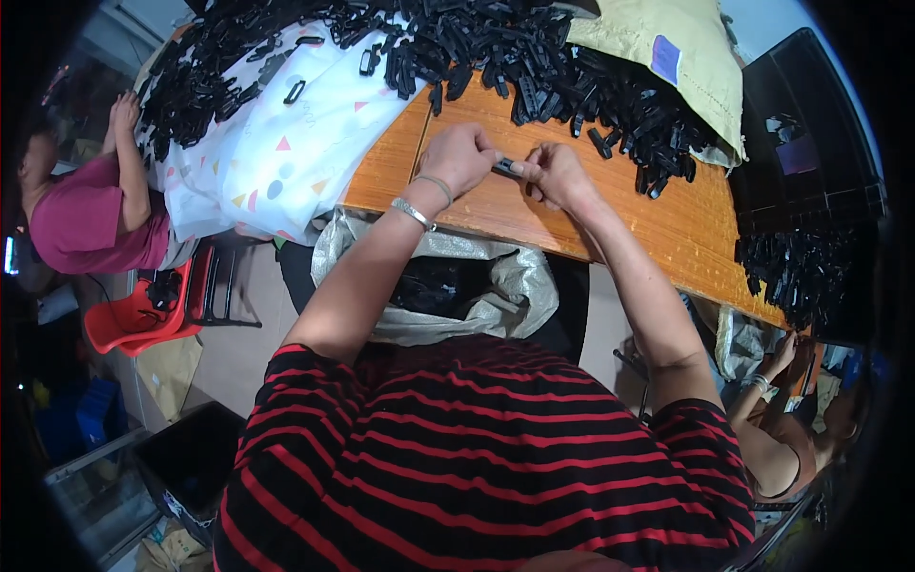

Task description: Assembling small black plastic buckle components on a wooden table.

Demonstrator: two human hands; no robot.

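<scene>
Between my two hands, just over the wooden table point(658, 224), is a small black plastic piece point(508, 167), long and narrow. The fingers of my left hand point(459, 160) pinch its left end; a bracelet and a band circle that wrist. My right hand point(558, 176) grips the other end between thumb and curled fingers. What the piece is exactly I cannot make out. Beyond my hands spreads a large heap of similar black plastic pieces point(519, 52). One loose piece point(600, 143) lies at the heap's near edge, closest to my right hand.
Below the table edge in front of me, a silvery woven sack point(529, 286) gapes with black contents. A patterned white sheet point(276, 143) covers the table's left part. A yellowish sack point(658, 48) stands far right. People sit at left point(95, 210) and lower right point(777, 439), near a red chair point(124, 319).
</scene>
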